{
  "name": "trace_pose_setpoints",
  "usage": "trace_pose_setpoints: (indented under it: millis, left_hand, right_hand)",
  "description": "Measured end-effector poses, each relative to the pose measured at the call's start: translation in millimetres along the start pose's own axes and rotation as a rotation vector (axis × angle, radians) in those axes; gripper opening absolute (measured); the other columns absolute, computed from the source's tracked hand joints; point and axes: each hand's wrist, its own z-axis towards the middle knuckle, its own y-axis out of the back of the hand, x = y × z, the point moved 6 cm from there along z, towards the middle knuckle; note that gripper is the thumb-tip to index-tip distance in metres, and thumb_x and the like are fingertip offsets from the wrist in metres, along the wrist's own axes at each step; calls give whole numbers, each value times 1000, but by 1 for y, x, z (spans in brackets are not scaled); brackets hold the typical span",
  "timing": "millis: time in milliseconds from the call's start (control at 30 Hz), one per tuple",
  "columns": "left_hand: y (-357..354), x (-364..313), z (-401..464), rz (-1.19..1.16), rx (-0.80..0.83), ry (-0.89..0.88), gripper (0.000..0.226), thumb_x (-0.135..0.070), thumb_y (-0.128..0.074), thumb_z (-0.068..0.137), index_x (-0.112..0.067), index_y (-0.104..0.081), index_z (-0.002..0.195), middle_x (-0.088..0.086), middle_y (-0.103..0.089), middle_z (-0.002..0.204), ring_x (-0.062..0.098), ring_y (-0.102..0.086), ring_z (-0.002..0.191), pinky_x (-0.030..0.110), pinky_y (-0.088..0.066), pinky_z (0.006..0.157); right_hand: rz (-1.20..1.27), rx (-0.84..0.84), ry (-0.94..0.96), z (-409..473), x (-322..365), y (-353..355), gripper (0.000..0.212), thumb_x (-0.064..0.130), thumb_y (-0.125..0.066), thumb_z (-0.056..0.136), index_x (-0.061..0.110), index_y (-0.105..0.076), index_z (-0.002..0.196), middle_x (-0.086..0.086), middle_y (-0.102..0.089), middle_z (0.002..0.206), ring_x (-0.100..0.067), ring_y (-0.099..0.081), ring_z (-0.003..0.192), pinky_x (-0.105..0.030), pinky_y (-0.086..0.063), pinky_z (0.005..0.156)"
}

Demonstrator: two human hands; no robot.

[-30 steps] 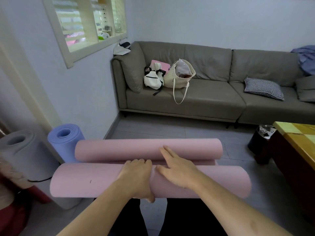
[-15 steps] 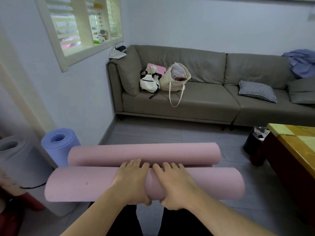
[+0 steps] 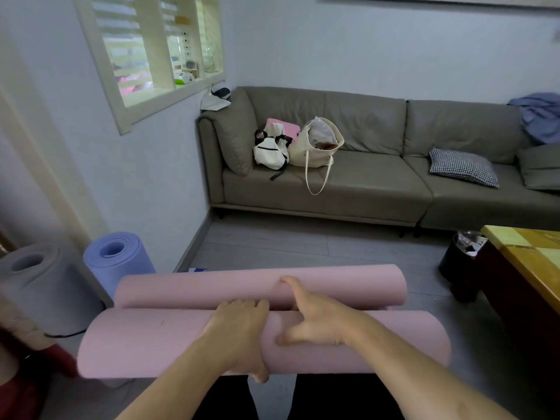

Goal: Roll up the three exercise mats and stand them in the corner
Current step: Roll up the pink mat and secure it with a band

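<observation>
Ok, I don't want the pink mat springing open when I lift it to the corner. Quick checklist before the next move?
1. Left hand grips the near roll of the pink mat: ok.
2. Right hand has a full grip: not ok, fingers reach to the far roll.
3. Mat in one tight roll: not ok, two rolls show.
4. Grey mat and blue mat upright by the wall: ok.
5. Free corner space: cannot tell.

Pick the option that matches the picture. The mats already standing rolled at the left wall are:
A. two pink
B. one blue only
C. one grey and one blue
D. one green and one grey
C: a grey mat and a blue mat stand on end at the left wall, while both hands, left hand and right hand, are on the pink mat.
</observation>
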Motion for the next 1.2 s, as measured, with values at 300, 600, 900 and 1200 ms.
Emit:
trace_pose_setpoints:
  millis: [300, 600, 900, 1200]
  left_hand:
    - [-5, 6, 9, -83, 73, 24, 95, -64, -85, 43, -26, -47, 122, -1, -51, 130, 25, -50, 122, 42, -47, 96]
    - [-11, 3, 1, -86, -15, 57, 121, -63, -82, 53, -30, -26, 155, 21, 9, 172, 31, 13, 160, 47, -2, 130]
    - [-10, -6, -5, -15, -188, 143, 109, -61, -79, 62, -27, -30, 152, 11, -17, 160, 32, -20, 149, 46, -20, 124]
    - [-7, 5, 7, -73, -156, 113, 94, -62, -78, 52, -34, -43, 135, -7, -49, 135, 22, -48, 126, 41, -39, 105]
  right_hand:
    - [-117, -197, 101, -8, 12, -2, 96, 68, -57, 93, 38, -6, 168, 16, -14, 175, -20, -32, 155, -39, -32, 122]
    - [-623, -310, 186, -21, 9, -41, 101, 56, -80, 65, 26, -31, 149, -2, -50, 134, -33, -53, 116, -48, -43, 103]
    - [-386, -155, 125, 3, 13, -3, 95, 65, -89, 46, 42, -53, 131, 15, -69, 124, -19, -67, 110, -35, -56, 83]
    - [-645, -377, 180, -14, 9, -39, 120, 61, -87, 62, 17, -28, 156, -8, -45, 141, -33, -47, 125, -48, -39, 113]
